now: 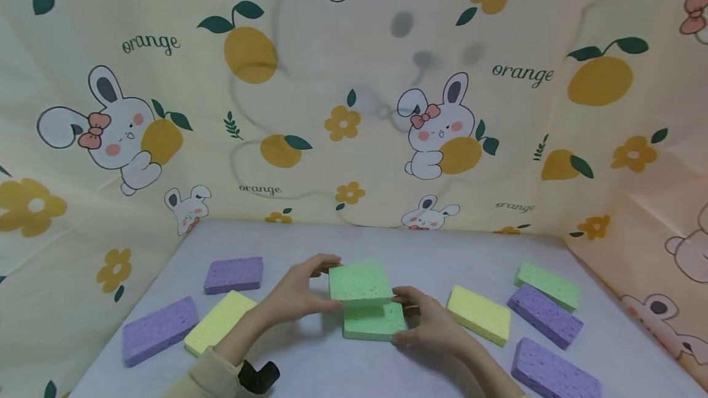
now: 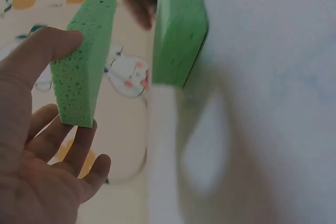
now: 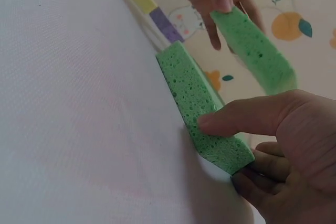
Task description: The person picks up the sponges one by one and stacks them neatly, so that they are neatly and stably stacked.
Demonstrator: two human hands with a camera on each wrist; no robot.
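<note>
My left hand pinches a green sponge by its left end and holds it flat just above a second green sponge that lies on the pale table. The upper sponge overlaps the lower one and sits slightly further back. My right hand grips the lower sponge at its right end. In the right wrist view its thumb presses that sponge's edge, with the fingers curled on the other side. The left wrist view shows the held sponge between thumb and fingers, apart from the lower sponge.
Several more sponges lie around. Purple ones and a yellow one are on the left. A yellow one, a green one and purple ones are on the right. A rabbit-print cloth wall encloses the table.
</note>
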